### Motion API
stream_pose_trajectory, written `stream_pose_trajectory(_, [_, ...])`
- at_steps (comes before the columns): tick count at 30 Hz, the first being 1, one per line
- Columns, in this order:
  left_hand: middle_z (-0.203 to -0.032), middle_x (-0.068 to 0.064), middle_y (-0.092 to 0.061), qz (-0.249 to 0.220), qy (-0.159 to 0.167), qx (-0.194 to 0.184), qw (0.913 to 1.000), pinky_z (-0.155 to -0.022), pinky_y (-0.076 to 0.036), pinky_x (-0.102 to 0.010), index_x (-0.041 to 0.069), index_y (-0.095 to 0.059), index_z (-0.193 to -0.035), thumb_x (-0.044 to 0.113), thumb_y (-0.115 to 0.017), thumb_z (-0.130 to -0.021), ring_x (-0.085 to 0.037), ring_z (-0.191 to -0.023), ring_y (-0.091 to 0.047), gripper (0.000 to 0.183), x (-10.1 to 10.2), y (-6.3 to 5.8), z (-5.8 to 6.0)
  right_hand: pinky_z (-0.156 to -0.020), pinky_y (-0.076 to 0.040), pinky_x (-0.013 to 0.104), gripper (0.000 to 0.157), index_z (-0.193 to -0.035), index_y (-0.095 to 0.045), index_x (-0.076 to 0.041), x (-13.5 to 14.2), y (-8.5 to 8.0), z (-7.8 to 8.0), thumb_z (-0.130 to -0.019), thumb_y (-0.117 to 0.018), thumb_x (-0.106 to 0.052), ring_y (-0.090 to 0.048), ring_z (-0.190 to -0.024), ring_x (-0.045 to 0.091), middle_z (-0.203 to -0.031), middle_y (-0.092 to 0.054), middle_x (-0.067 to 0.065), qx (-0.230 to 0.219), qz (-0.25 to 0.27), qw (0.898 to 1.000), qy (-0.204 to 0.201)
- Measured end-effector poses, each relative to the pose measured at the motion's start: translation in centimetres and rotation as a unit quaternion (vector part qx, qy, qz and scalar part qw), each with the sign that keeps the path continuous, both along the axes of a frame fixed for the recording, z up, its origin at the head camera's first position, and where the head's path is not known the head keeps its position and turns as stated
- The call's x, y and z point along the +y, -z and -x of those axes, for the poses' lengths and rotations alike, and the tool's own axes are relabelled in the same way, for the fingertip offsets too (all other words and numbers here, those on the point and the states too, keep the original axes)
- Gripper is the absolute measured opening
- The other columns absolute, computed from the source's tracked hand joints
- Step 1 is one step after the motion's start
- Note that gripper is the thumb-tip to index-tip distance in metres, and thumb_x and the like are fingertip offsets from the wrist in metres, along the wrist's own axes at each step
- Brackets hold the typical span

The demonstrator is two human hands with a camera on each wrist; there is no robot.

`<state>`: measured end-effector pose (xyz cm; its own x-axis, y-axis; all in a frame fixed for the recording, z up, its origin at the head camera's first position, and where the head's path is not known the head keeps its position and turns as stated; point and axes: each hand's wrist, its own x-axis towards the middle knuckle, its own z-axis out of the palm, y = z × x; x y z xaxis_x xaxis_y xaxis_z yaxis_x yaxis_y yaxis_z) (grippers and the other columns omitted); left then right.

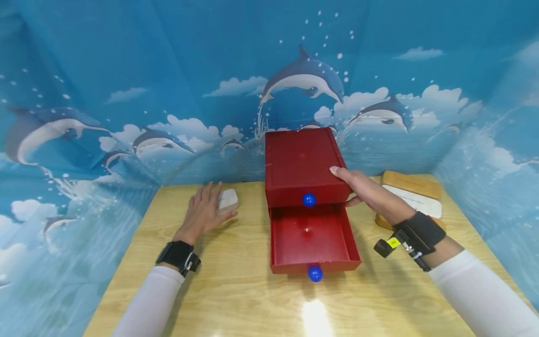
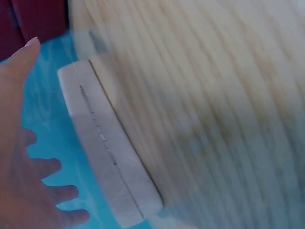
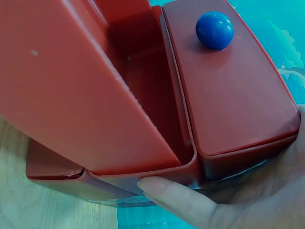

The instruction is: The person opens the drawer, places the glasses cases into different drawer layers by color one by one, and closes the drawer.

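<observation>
A red drawer cabinet (image 1: 301, 159) with blue ball knobs stands at the back middle. The drawer (image 1: 309, 234) below the top one is pulled out, its red floor showing. My right hand (image 1: 370, 192) rests against the cabinet's right side, thumb laid on the top near the edge and one finger low on the side; the others are hidden behind the cabinet. At left, my left hand (image 1: 203, 208) has its fingers spread beside a small white case (image 1: 228, 201) with rounded ends. In the left wrist view the white case (image 2: 109, 143) shows a dark line along its side.
To the right of the cabinet, a brown case (image 1: 411, 184) and a white case (image 1: 414, 201) lie together behind the right forearm. A blue dolphin-print curtain (image 1: 210, 117) walls in the back and sides of the wooden table (image 1: 236, 299).
</observation>
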<state>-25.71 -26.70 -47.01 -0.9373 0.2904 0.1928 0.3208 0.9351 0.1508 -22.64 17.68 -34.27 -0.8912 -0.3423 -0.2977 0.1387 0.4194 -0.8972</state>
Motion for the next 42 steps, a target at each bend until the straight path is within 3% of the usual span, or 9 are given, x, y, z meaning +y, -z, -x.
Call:
stream_pose_trajectory(6, [-0.15,-0.023,-0.025,-0.002,-0.023,-0.045,0.9987,-0.102,-0.02,-0.067,0.019,-0.008,-0.153,0.078,-0.051,-0.076,-0.048,-0.131,-0.025,0.106,-0.6,0.9,1.1,-0.078,-0.052,0.049,0.069,-0.139,-0.035,-0.011,-0.1,-0.1,0.2,-0.094,-0.039,-0.063,-0.049,-0.113,0.037,-0.129,-0.048,0.016,0.006,-0.001,1.0,-0.002])
stream_pose_trajectory(10, [-0.149,-0.021,-0.03,-0.014,-0.027,-0.075,0.9967,-0.104,-0.018,-0.063,0.015,-0.017,-0.152,0.074,-0.055,-0.078,-0.047,-0.128,-0.031,0.102,-0.9,1.6,1.3,-0.078,-0.053,0.049,0.07,-0.139,-0.034,-0.009,-0.1,0.0,0.2,-0.094,-0.038,-0.062,-0.048,-0.113,0.037,-0.129,-0.048,0.018,0.002,-0.002,1.0,0.0])
stream_pose_trajectory(18, [-0.137,-0.025,-0.043,-0.04,-0.02,-0.063,0.997,-0.102,-0.023,-0.058,0.009,-0.027,-0.148,0.066,-0.062,-0.079,-0.044,-0.119,-0.038,0.097,-1.0,2.6,1.7,-0.078,-0.053,0.049,0.071,-0.139,-0.035,-0.009,0.0,0.0,0.2,-0.094,-0.038,-0.063,-0.049,-0.112,0.037,-0.129,-0.048,0.018,0.002,0.001,1.0,0.005])
stream_pose_trajectory(23, [-0.136,-0.023,-0.043,-0.054,-0.036,-0.081,0.9946,-0.098,-0.023,-0.061,0.012,-0.031,-0.146,0.065,-0.064,-0.078,-0.043,-0.116,-0.037,0.092,-0.9,2.9,1.8,-0.078,-0.053,0.049,0.073,-0.14,-0.034,-0.007,0.0,0.1,0.1,-0.094,-0.037,-0.064,-0.05,-0.112,0.037,-0.129,-0.048,0.02,0.0,-0.001,1.0,0.011])
stream_pose_trajectory(33, [-0.13,-0.021,-0.045,-0.044,-0.056,-0.076,0.9946,-0.083,-0.029,-0.056,0.01,-0.035,-0.143,0.065,-0.063,-0.079,-0.041,-0.105,-0.038,0.088,-0.8,2.7,1.9,-0.079,-0.052,0.049,0.075,-0.139,-0.035,-0.003,-0.2,0.1,0.1,-0.094,-0.037,-0.064,-0.049,-0.112,0.037,-0.129,-0.047,0.022,-0.007,0.007,1.0,0.017])
stream_pose_trajectory(42, [-0.13,-0.023,-0.043,-0.032,-0.084,-0.097,0.9912,-0.082,-0.032,-0.066,0.008,-0.033,-0.143,0.071,-0.056,-0.079,-0.045,-0.108,-0.039,0.093,-0.2,2.8,1.8,-0.078,-0.053,0.049,0.075,-0.141,-0.033,-0.005,-0.2,0.1,0.0,-0.094,-0.035,-0.064,-0.05,-0.111,0.037,-0.129,-0.047,0.021,-0.002,0.001,1.0,0.017])
